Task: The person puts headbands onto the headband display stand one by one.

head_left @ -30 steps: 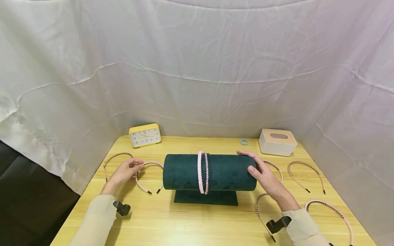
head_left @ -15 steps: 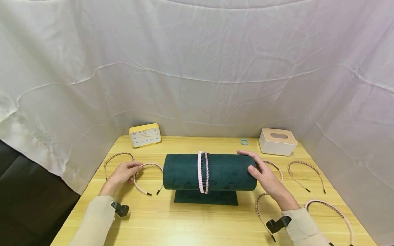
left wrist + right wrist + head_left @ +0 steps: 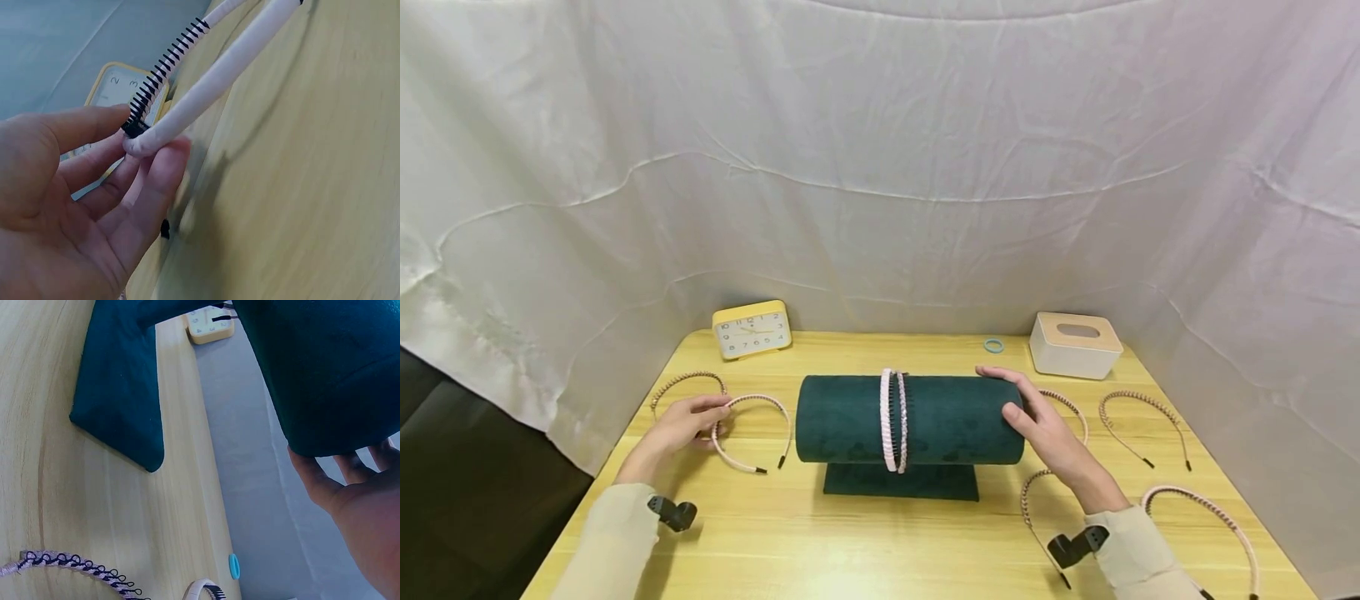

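In the head view my left hand [image 3: 673, 429] pinches a pale pink headband [image 3: 756, 397] by one side of its curve, left of the display stand. The left wrist view shows thumb and fingertips on the band [image 3: 212, 84], its black comb teeth [image 3: 164, 69] along the inner side. A dark green, velvety roll-shaped display stand [image 3: 842, 417] stands mid-table. My right hand [image 3: 1052, 442] grips the roll's right end, thumb in front and fingers behind. Around the roll's middle sit a pink headband [image 3: 887, 421] and a silvery braided headband [image 3: 903, 425].
Another headband [image 3: 688, 375] lies behind my left hand. Several more lie right of the stand, among them a braided one [image 3: 1138, 396] and a pink one [image 3: 1213, 508]. At the back are a yellow clock [image 3: 751, 331], a blue ring [image 3: 993, 345] and a tissue box [image 3: 1075, 346].
My left hand has taken hold of the pink headband and shifted it a little to the left. The right hand and the stand have stayed in place.
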The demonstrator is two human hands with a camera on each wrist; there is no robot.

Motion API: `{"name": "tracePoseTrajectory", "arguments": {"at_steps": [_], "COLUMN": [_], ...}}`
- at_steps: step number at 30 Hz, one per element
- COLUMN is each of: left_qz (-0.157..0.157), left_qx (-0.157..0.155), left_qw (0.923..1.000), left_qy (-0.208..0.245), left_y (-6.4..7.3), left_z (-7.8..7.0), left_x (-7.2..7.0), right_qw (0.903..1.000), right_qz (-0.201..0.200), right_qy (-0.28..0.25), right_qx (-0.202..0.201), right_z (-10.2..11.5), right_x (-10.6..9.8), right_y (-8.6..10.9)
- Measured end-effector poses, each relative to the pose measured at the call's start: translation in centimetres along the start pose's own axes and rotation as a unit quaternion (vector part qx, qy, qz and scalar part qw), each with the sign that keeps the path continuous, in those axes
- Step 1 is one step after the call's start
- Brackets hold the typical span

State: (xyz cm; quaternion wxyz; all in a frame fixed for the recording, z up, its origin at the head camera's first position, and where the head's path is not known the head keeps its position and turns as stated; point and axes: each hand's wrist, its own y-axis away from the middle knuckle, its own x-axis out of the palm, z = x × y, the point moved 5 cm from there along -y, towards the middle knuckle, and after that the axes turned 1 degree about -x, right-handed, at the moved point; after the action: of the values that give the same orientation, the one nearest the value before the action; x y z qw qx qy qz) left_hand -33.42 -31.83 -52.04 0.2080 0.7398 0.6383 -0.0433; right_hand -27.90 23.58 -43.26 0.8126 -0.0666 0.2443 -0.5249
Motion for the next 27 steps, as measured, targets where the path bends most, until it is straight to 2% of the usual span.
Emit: {"name": "tracePoseTrajectory", "arguments": {"at_steps": [6,12,19,27], "left_qz": [0.040,0.062,0.101,0.109], "left_qx": [-0.006,-0.021,0.016,0.051], "left_qw": [0.9979,0.9926,0.9853,0.9775], "left_qy": [0.051,0.102,0.137,0.173], "left_y": [0.8,1.6,1.9,2.5], "left_z": [0.6,1.0,1.2,1.0], "left_x": [-0.3,-0.6,-0.7,-0.8], "right_qw": [1.0000,1.0000,1.0000,1.0000], "right_qz": [0.000,0.001,0.002,0.003], "right_qy": [0.001,-0.001,-0.003,-0.005], "right_qx": [-0.002,-0.001,0.000,0.001], "right_z": [0.0,0.1,0.0,0.1], "right_x": [0.0,0.0,0.0,0.0], "right_y": [0.0,0.0,0.0,0.0]}}
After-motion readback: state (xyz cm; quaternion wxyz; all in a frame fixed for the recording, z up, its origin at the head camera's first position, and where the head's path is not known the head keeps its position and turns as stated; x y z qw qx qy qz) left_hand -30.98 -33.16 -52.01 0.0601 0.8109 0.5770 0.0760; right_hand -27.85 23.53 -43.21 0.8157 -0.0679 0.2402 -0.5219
